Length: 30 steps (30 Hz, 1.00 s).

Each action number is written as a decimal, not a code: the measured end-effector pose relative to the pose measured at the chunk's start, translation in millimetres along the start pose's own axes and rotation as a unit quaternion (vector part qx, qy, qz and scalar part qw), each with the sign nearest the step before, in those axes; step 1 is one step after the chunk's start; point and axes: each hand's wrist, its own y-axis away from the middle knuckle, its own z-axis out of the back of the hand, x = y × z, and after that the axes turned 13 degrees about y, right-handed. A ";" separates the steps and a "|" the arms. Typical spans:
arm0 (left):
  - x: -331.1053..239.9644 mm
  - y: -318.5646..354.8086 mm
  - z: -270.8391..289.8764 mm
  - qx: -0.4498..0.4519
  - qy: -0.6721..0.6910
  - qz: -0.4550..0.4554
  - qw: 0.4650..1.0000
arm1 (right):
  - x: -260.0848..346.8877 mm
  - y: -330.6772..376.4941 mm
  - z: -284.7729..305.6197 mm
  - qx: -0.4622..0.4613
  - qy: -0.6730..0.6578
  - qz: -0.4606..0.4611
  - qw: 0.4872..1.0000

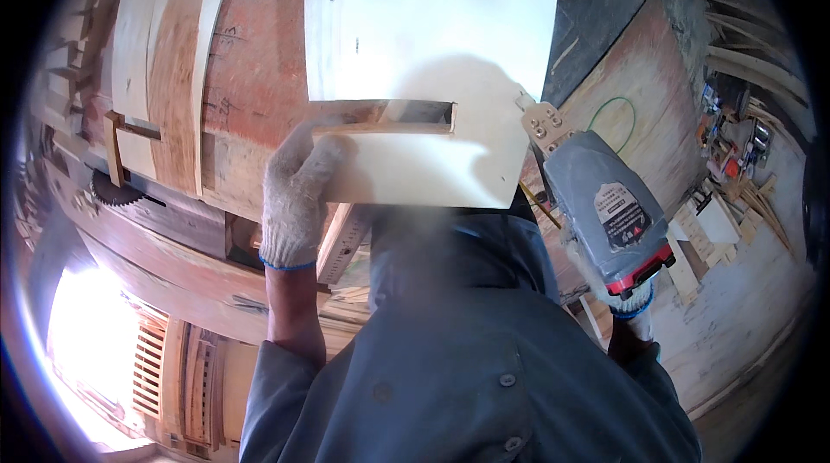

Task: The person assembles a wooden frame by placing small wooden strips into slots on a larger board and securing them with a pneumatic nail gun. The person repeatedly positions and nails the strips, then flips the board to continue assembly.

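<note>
A pale wooden board [424,22] with a rectangular slot near its near end lies in front of me. My left hand [298,186], in a white knit glove with a blue cuff, grips the board's near left edge beside the slot, its fingers curled over the wood. On the right, my gloved right hand [638,299] holds a grey cordless power tool [605,195] with a red part at its rear. The tool's body hides most of that hand. A bolted plate [545,124] at the tool's front meets the board's right edge.
Another slotted board [164,57] lies on the reddish bench [259,57] at left. A toothed circular saw blade [114,191] projects near the bench's left edge. Wood offcuts [692,238] and assorted tools [739,147] lie at right. A thin green loop [629,121] rests beyond the power tool.
</note>
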 end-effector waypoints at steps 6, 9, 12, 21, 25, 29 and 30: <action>-7.0 1.5 -7.9 0.000 -0.016 0.004 1.000 | -16.9 29.4 -1.0 0.042 -0.020 -0.024 0.999; -6.1 -0.8 -6.1 0.000 0.001 0.025 1.000 | -2.1 27.3 2.2 0.093 -0.107 -0.030 0.989; -8.2 -0.7 -3.5 0.003 0.002 0.019 1.000 | 4.0 19.2 10.5 0.143 0.062 0.120 0.980; -6.5 -4.8 -1.6 0.027 -0.006 0.034 0.999 | 98.9 -16.0 -5.7 0.092 -0.145 -0.106 0.979; -4.0 -2.9 -4.8 0.028 -0.022 0.009 0.999 | 123.2 -33.0 9.3 0.124 -0.023 -0.045 0.991; -1.5 -3.4 -2.4 0.027 -0.001 0.010 1.000 | 154.1 -44.3 16.1 0.125 0.005 -0.031 0.992; -1.2 -3.6 -2.2 0.024 0.004 0.007 1.000 | 157.3 -45.3 17.0 0.124 -0.006 -0.038 0.992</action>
